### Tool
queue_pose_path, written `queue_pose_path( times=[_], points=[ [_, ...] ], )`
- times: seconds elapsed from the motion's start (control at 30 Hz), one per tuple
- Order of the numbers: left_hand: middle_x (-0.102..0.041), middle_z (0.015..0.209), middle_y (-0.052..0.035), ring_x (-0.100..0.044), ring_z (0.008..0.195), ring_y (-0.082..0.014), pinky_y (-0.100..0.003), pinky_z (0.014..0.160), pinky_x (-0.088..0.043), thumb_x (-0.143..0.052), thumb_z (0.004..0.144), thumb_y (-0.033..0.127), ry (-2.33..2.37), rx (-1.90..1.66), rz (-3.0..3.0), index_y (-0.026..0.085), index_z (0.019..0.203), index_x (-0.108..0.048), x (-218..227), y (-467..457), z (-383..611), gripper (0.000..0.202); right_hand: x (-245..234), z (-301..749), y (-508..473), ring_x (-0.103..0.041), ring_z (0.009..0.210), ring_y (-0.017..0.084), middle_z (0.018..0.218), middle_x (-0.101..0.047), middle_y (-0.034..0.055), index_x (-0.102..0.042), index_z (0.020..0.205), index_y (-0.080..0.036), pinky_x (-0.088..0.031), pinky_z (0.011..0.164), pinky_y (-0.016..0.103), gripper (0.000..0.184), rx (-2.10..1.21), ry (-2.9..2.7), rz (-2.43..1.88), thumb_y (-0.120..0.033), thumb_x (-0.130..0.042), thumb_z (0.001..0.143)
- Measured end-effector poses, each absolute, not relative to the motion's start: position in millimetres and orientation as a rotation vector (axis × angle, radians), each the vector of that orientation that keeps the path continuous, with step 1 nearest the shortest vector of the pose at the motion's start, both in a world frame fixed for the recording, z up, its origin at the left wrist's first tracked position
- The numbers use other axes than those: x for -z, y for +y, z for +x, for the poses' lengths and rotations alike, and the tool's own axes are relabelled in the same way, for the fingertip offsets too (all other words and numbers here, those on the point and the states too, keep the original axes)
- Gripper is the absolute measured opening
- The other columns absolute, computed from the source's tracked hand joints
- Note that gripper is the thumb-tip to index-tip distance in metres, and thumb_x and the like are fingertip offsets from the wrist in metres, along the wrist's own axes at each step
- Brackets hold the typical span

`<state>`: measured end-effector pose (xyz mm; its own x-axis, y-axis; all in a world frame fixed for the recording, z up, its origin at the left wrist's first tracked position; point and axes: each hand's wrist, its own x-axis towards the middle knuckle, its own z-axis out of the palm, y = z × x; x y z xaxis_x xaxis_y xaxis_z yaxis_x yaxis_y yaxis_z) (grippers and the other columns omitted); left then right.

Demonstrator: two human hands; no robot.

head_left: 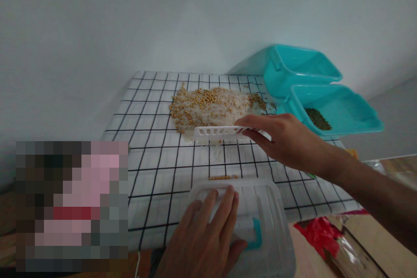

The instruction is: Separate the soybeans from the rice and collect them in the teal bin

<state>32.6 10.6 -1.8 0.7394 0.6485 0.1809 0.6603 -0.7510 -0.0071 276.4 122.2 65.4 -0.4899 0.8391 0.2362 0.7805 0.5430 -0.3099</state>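
My right hand (280,139) pinches the right end of a white slotted plastic piece (216,132), thin and seen nearly edge-on; its full shape is hidden. Just beyond it, a mixed heap of white rice grains and yellow soybeans (208,104) spreads over the grid-patterned tabletop (153,139). Some darker beans (257,100) lie at the heap's right end. Flat on a translucent plastic lid (270,208) with a teal handle rests my left hand (208,234), its fingers stretched out. A short row of soybeans (223,177) lies along the lid's far edge.
Two teal bins stand at the right: the rear bin (302,67) against the wall, and the front bin (345,108) with a small pile of green beans (317,119). Below the table's right edge is a red plastic wrapper (321,234). A pixelated patch covers the lower left.
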Motion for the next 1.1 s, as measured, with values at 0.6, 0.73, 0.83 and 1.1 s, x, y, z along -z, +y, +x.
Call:
queue_pose_path(
  times=[0.6,0.73,0.83,1.1],
  points=[
    [-0.058,0.152,-0.0009,-0.053,0.124,-0.0261,-0.043,0.096,-0.045,-0.043,0.105,0.050,-1.124,0.164,-2.917,0.018,0.145,-0.057,1,9,33,0.052,-71,276,95,-0.078,0.089,0.018,0.110,-0.080,0.0032,-0.068,0.123,-0.025,-0.056,0.076,0.025,0.025,-0.264,-2.438,-1.331,-0.022,-0.055,0.102],
    [-0.059,0.152,-0.0010,-0.053,0.124,-0.0262,-0.044,0.095,-0.045,-0.043,0.106,0.048,-1.117,0.180,-2.909,0.018,0.144,-0.058,0,9,34,0.051,-73,277,90,-0.077,0.086,0.017,0.109,-0.080,0.0037,-0.068,0.121,-0.024,-0.055,0.074,0.024,0.023,-0.241,-2.452,-1.344,-0.021,-0.056,0.101],
    [-0.059,0.151,-0.0011,-0.053,0.125,-0.0262,-0.044,0.095,-0.046,-0.043,0.106,0.047,-1.132,0.167,-2.912,0.018,0.144,-0.058,-1,8,35,0.050,-72,278,88,-0.077,0.087,0.018,0.110,-0.080,0.0045,-0.068,0.121,-0.023,-0.055,0.074,0.025,0.023,-0.230,-2.449,-1.354,-0.022,-0.055,0.102],
    [-0.057,0.153,-0.0036,-0.052,0.127,-0.0274,-0.045,0.098,-0.045,-0.039,0.107,0.047,-1.149,0.156,-2.915,0.017,0.146,-0.055,-1,7,34,0.052,-71,281,72,-0.077,0.083,0.017,0.109,-0.080,0.0033,-0.067,0.122,-0.025,-0.056,0.071,0.024,0.025,-0.207,-2.470,-1.369,-0.018,-0.060,0.099]
  ],
)
